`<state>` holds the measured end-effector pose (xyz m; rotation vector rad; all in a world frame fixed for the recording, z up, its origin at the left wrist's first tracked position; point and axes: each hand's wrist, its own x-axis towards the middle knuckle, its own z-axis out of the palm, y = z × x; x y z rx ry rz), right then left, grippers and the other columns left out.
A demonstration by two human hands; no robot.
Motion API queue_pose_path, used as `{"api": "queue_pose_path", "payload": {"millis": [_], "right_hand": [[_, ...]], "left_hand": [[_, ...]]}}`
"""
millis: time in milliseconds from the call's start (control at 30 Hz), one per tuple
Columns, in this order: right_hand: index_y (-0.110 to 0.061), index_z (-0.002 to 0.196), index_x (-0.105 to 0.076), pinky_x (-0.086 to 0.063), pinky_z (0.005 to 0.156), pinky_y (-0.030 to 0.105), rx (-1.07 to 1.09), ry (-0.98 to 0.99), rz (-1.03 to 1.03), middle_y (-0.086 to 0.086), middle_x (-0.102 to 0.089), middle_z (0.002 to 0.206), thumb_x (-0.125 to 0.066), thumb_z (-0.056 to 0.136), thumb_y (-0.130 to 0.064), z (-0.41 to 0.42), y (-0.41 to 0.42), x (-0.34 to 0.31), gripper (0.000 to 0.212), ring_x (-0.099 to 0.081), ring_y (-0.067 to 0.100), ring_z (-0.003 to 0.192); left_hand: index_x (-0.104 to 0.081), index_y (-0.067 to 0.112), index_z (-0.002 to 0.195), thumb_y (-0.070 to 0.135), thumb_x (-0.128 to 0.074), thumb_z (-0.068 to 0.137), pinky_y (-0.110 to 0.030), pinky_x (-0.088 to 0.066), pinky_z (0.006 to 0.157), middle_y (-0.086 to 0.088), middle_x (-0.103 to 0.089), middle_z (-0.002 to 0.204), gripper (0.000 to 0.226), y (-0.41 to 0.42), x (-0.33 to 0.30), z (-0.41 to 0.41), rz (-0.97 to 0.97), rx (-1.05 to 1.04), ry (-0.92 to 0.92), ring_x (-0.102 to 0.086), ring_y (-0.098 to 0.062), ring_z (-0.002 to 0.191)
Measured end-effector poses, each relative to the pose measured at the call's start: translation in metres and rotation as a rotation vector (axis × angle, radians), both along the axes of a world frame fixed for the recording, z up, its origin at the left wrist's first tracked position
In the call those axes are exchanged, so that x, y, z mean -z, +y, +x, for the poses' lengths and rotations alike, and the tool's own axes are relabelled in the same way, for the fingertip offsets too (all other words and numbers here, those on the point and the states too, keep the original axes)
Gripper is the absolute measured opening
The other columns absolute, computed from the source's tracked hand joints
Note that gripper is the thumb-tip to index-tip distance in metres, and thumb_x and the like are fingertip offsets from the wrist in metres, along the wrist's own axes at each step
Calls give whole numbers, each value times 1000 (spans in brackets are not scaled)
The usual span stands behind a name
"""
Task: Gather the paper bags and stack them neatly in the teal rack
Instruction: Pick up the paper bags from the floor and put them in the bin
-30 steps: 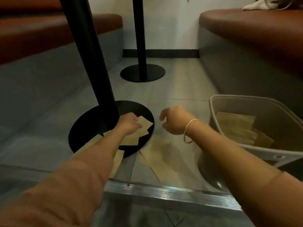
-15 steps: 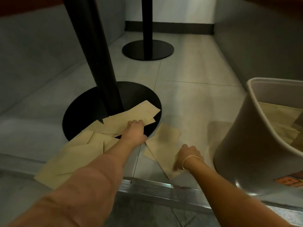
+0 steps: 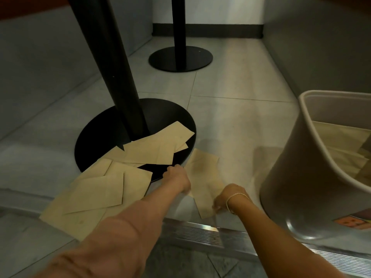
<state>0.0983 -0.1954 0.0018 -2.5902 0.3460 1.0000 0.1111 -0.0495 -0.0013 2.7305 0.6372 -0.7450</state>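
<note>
Head view: the left hand (image 3: 177, 178) and right hand (image 3: 227, 197) each pinched an edge of one bag (image 3: 204, 177) flat on the floor (image 3: 241, 121), beside the rack (image 3: 297, 169).

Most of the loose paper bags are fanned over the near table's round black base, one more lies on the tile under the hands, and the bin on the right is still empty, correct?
Not empty: the head view shows paper bags already inside the bin. The rest holds: loose bags fan over the black base, and one bag lies on the tile.
</note>
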Motion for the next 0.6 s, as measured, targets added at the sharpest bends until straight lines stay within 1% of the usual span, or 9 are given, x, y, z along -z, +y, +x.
{"api": "queue_pose_path", "payload": {"millis": [100,133,200,267,300,367,467,533,600], "right_hand": [[-11,101,-64,-45,74,26,-32,-56,-35,9,-62,107,-69,75,-24,3,-3,-17,30,-61,25,101],[-10,102,-64,-45,75,27,-33,-92,-40,9,-62,108,-66,75,-21,5,-2,-25,30,-61,26,102],[-8,109,-63,-47,82,30,-34,-174,-24,11,-60,116,-62,77,-19,10,1,-43,34,-59,29,106],[-7,117,-59,-48,89,34,-22,-272,22,14,-57,120,-55,82,-15,11,8,-63,36,-56,30,109],[-6,119,-57,-49,91,35,-30,-319,46,15,-56,121,-51,85,-13,11,12,-73,36,-56,30,110],[-5,120,-55,-47,90,34,-71,-414,104,16,-55,121,-46,89,-9,7,18,-96,33,-56,31,111],[-4,115,-55,-44,79,31,-120,-548,182,16,-57,118,-46,90,-8,-3,24,-131,26,-56,32,109],[-5,111,-53,-39,71,29,-130,-628,219,16,-58,114,-47,88,-5,-9,25,-151,24,-56,33,105],[-9,101,-50,-36,70,29,-147,-706,240,17,-57,105,-45,86,-2,-14,23,-171,17,-55,34,102]], "left_hand": [[-24,5,142,34,-76,75,-33,-42,98,-14,-35,140,89,-2,0,-3,-28,-77,-8,-41,-29,127],[-24,5,141,40,-78,72,-33,-41,99,-14,-35,140,94,-3,1,-4,-32,-94,-22,-40,-29,128],[-25,6,139,45,-80,67,-34,-40,99,-15,-36,139,99,-7,5,-7,-51,-131,-58,-40,-29,128],[-24,5,140,44,-82,65,-34,-41,99,-15,-37,141,102,-9,9,-7,-99,-202,-71,-40,-29,130],[-24,3,141,45,-81,66,-33,-41,100,-14,-37,143,104,-10,10,-6,-108,-195,-52,-40,-27,131],[-31,3,142,49,-77,69,-29,-40,101,-11,-40,143,98,-8,10,-7,-116,-150,-19,-42,-24,131],[-46,5,134,47,-76,72,-30,-40,104,-7,-49,138,80,-5,12,-10,-167,-134,42,-48,-20,125],[-50,4,129,44,-76,72,-33,-40,105,-8,-50,137,75,-3,11,-15,-163,-140,40,-49,-22,125],[-49,1,129,38,-77,74,-32,-41,103,-11,-50,135,71,-1,13,-21,-168,-143,14,-49,-24,123]]}}
